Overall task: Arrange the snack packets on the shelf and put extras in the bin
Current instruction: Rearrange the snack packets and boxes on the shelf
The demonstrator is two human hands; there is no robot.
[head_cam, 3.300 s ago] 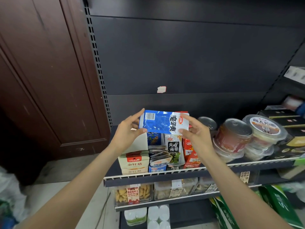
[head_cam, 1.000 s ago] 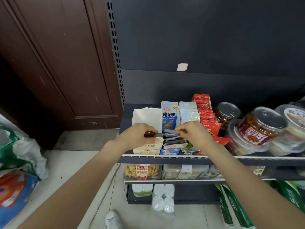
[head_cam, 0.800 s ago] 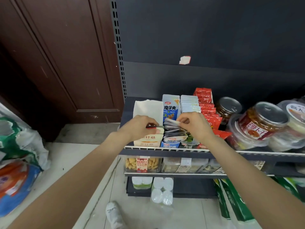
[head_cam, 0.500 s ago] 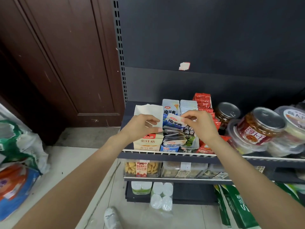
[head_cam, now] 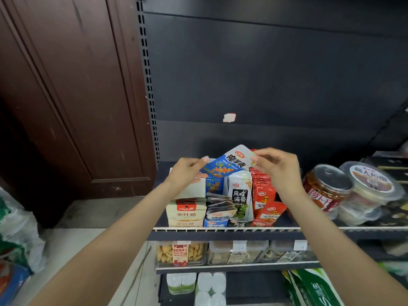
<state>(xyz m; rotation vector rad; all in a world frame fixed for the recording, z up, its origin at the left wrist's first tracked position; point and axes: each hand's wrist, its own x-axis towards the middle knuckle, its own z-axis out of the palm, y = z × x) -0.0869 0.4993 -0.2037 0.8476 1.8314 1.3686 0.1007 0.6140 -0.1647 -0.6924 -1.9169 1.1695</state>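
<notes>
— Above the blue display box at the shelf's front, what is the risk?

— Both hands share one blue snack packet. The left hand pinches its lower left corner, the right hand its upper right corner; each grip is narrow, fingertip only. It hangs tilted in the air over the row, touching nothing below as far as I can tell. A glossy film held by two corners could slip, I judge, and drop behind the box or onto the floor.

— Anything else?

— The box's front section already holds packets lying askew. Pushing another in could buckle them or tip the seaweed packets just right of the box. Further right, the red packets lean forward too.

— And the shelf itself?

— A dark metal shelf with a pale wire rail along its lip. Left of the box stands a cream carton; well right of it, lidded jars. Below the box sits a lower shelf of clear tubs. A brown wooden door is far left of it, with bags on the pale floor. I cannot make out any bin.
</notes>
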